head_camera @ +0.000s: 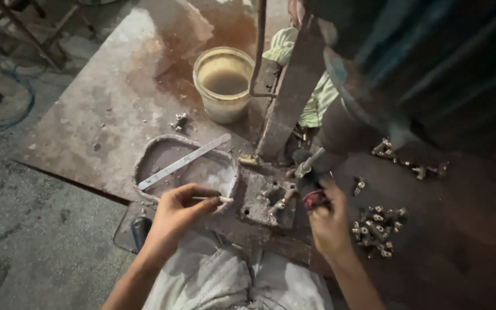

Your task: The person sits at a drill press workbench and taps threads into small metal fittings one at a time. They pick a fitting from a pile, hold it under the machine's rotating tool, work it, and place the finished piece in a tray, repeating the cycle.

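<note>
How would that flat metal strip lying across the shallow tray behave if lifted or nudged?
The metal strip looks thin and long, so probably light and slightly springy. It bridges the tray rim with one end past the edge, so a nudge would likely slide or pivot it. The tray looks wet inside, so the strip may be slippery.

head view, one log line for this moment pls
left hand: holds thin stick over grey tray | right hand: at machine part | small fittings pile beside
</note>
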